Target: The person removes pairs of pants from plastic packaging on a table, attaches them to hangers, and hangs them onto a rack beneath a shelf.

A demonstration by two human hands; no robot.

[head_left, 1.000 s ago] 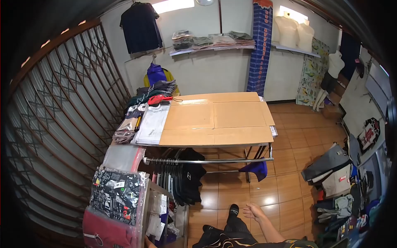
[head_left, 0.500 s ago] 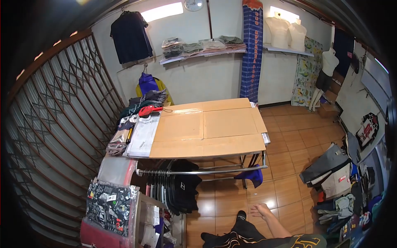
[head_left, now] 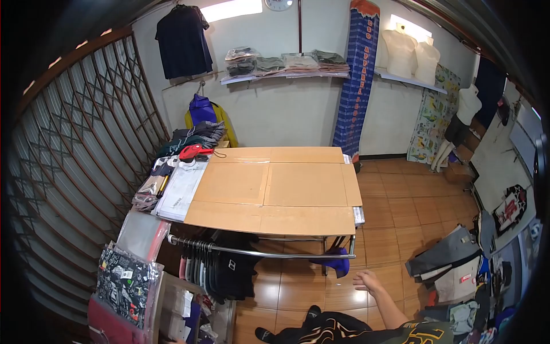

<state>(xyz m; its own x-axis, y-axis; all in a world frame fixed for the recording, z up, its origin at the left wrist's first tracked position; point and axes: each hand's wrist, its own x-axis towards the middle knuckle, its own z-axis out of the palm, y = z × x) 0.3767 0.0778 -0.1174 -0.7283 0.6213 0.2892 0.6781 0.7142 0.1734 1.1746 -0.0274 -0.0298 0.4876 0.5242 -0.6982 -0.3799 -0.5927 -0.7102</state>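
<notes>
My right hand [head_left: 368,282] is held out in the air above the tiled floor, palm empty and fingers loosely apart. It is nearest the front right corner of a table covered with a flat cardboard sheet [head_left: 303,183], without touching it. A purple cloth [head_left: 338,265] hangs under that corner. Along the table's front runs a metal rail [head_left: 275,254] with dark shirts [head_left: 238,266] on hangers at its left end. My left hand does not show.
Folded clothes [head_left: 195,137], a red object [head_left: 195,152] and white sheets [head_left: 182,186] lie at the table's left. Packed garments [head_left: 129,284] sit on a cabinet at lower left. Trousers [head_left: 444,252] are piled at right. A metal folding gate [head_left: 74,149] lines the left side.
The view has shifted, so the table sits lower and further left. My right hand stays raised and empty, its fingers slightly changed in pose. My feet have moved left in view.
</notes>
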